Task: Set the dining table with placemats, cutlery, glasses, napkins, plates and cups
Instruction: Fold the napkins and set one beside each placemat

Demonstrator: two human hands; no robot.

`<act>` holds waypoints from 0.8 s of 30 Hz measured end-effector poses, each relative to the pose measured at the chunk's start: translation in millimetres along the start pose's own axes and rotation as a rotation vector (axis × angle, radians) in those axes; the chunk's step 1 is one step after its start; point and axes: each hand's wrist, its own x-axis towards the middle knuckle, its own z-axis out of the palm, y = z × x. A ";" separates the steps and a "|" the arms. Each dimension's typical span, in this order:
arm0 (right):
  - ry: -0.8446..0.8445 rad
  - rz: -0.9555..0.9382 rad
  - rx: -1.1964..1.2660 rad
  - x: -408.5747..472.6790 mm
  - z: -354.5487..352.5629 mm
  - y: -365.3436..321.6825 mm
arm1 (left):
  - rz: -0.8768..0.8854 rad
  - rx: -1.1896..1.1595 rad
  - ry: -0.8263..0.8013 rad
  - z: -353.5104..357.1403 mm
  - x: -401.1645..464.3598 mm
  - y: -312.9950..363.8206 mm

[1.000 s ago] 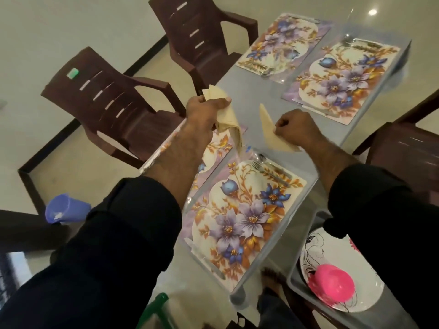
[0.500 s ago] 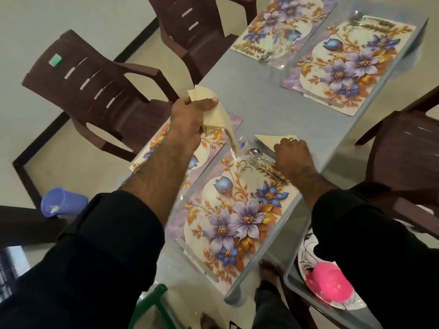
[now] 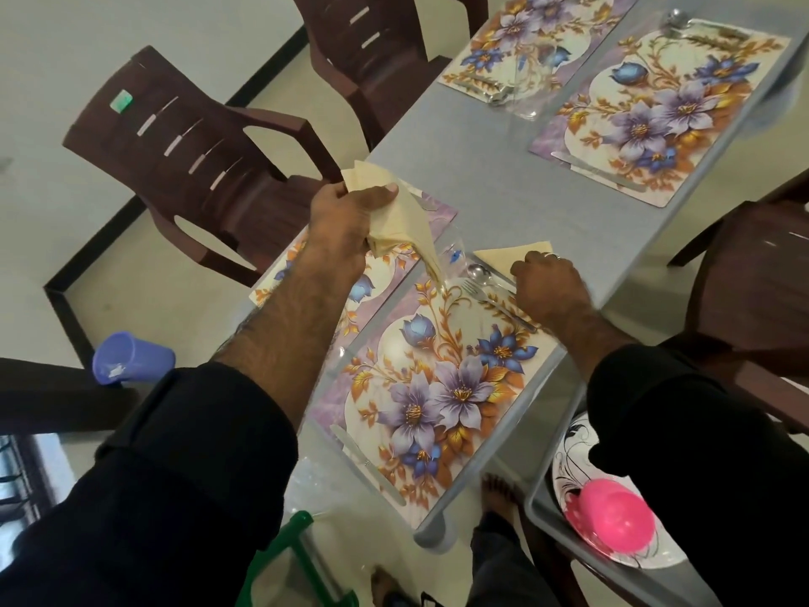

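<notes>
Right hand: our right hand (image 3: 549, 289) rests knuckles-up on the folded napkin (image 3: 508, 254) lying on the table (image 3: 490, 168) just past the far edge of the nearest placemat (image 3: 437, 387); its fingers curl down onto the paper, pressing or pinching it, though we cannot tell which.
Left hand: our left hand (image 3: 346, 221) holds a bunch of spare napkins (image 3: 402, 212) in a closed grip, raised above the left-hand placemat (image 3: 385, 265).
Head view, near setting: a spoon (image 3: 479, 273) and fork (image 3: 494, 302) lie along the near mat's far edge, beside the napkin; a knife (image 3: 367, 464) lies along its near edge; a clear glass (image 3: 455, 251) stands at its far left corner.
Head view, far settings: two more placemats (image 3: 656, 116) toward the table's far end already carry cutlery; a glass seems to stand between them.
Done: as we judge it, mats, cutlery and at least some glasses are laid.
In hand: napkins, the first one being set down now; three settings are still without.
Left: a patterned plate (image 3: 569, 457) bearing a pink cup (image 3: 613, 523) waits on a low surface off the table's near right corner, so plates and cups remain.
Around: brown chairs (image 3: 197, 146) ring the table; a blue cup (image 3: 131, 357) sits off to the left.
</notes>
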 end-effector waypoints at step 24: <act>-0.409 -0.193 0.162 73.1 -25.5 6.8 | 0.000 -0.032 0.097 -42.9 5.4 3.6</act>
